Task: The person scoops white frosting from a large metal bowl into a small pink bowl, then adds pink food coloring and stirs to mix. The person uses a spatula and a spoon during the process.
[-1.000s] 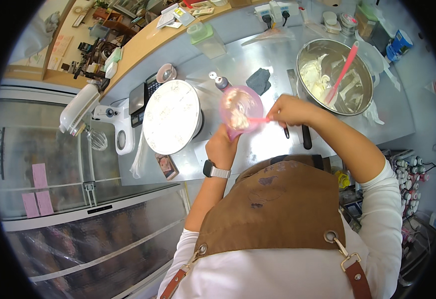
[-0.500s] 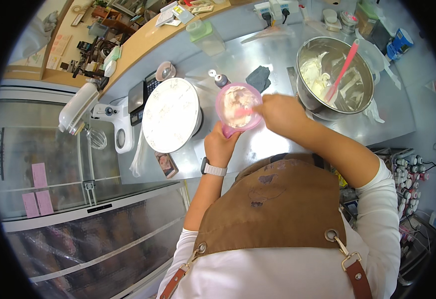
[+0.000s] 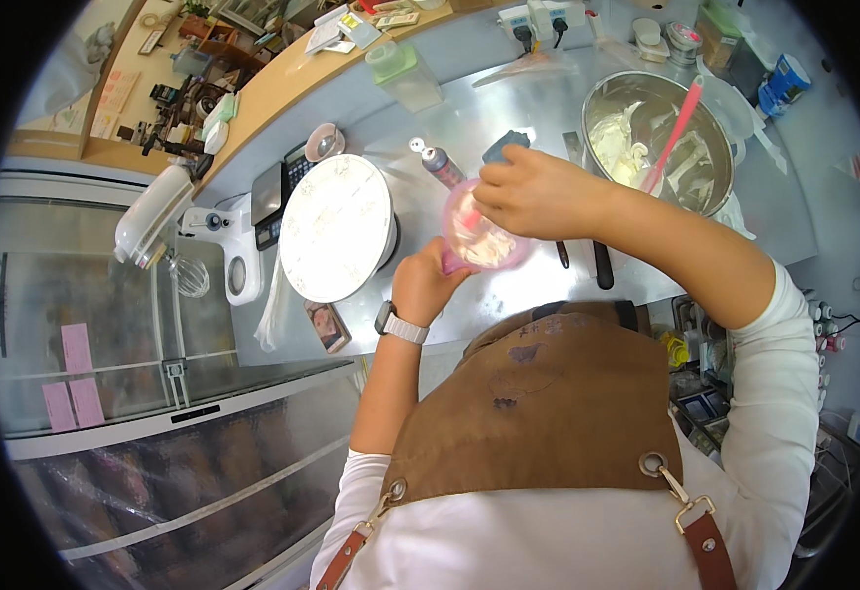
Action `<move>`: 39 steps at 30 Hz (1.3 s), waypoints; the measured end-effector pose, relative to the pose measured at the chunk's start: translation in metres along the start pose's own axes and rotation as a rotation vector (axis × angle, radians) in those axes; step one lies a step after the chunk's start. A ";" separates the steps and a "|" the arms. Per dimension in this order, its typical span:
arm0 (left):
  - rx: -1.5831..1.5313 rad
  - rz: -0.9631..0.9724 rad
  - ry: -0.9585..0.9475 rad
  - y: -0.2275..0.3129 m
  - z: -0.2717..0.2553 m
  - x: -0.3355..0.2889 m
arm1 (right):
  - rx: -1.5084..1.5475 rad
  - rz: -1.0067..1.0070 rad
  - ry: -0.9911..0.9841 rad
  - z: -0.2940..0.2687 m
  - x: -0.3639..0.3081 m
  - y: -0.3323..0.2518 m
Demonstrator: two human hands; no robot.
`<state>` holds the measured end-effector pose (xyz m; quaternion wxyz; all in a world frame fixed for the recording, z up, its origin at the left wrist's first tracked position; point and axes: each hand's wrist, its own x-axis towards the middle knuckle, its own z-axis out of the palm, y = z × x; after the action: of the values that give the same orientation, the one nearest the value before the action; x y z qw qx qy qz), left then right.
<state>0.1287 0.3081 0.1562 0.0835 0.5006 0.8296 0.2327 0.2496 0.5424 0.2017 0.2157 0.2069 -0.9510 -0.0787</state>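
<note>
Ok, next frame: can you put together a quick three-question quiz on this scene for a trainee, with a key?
1. Which hand holds the pink cup with the pale cream in it by the handle?
2. How many pink paper notes show at the far left of the picture?
3. True or false: the steel bowl stands to the left of the white round board.

Key:
1. The left hand.
2. Three.
3. False: the steel bowl stands to the right of the white round board.
</note>
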 end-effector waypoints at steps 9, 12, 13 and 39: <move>0.075 -0.229 0.255 0.018 0.018 -0.008 | 1.177 1.077 -0.599 0.019 -0.014 -0.006; -0.028 -0.214 0.313 0.016 0.021 -0.008 | 0.699 1.085 -0.053 0.014 -0.012 -0.017; -0.064 -0.189 0.323 0.015 0.021 -0.008 | 0.627 0.951 -0.021 0.011 -0.010 -0.022; 0.058 0.007 -0.196 0.002 -0.024 0.017 | -0.126 -0.489 0.064 -0.020 0.020 0.007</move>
<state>0.1133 0.3167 0.1801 0.1489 0.5258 0.8222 0.1590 0.2394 0.5393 0.2284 0.2327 0.4194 -0.8586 -0.1810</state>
